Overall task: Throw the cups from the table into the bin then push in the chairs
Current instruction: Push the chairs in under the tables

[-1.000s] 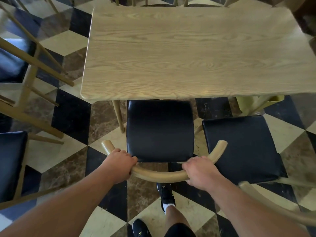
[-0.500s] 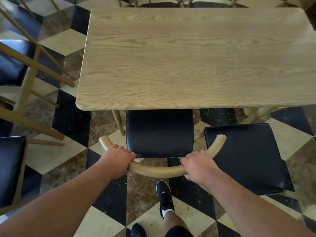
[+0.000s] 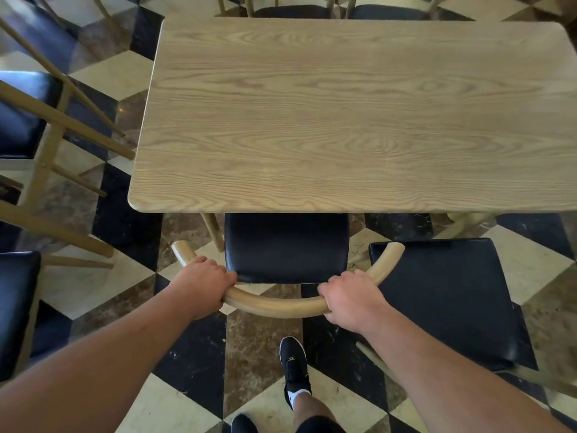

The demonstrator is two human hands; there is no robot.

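Note:
A light wooden table (image 3: pixel 359 120) fills the upper middle, with no cups on its top. In front of me stands a chair with a black seat (image 3: pixel 285 248), its front part under the table's near edge. The chair's curved wooden backrest (image 3: pixel 278 306) arcs around the seat's rear. My left hand (image 3: pixel 203 284) grips the left part of that backrest. My right hand (image 3: pixel 352 300) grips its right part. A second chair with a black seat (image 3: pixel 443 295) stands to the right, fully out from under the table.
More wooden chairs with black seats (image 3: pixel 22 117) stand at the left and along the table's far side (image 3: pixel 296 10). The floor (image 3: pixel 93 282) is checkered black, cream and brown. My shoe (image 3: pixel 293 367) is just behind the gripped chair.
The chair has slid forward, so more of its seat is under the table. Both hands kept their grip and moved with the backrest. I have stepped closer.

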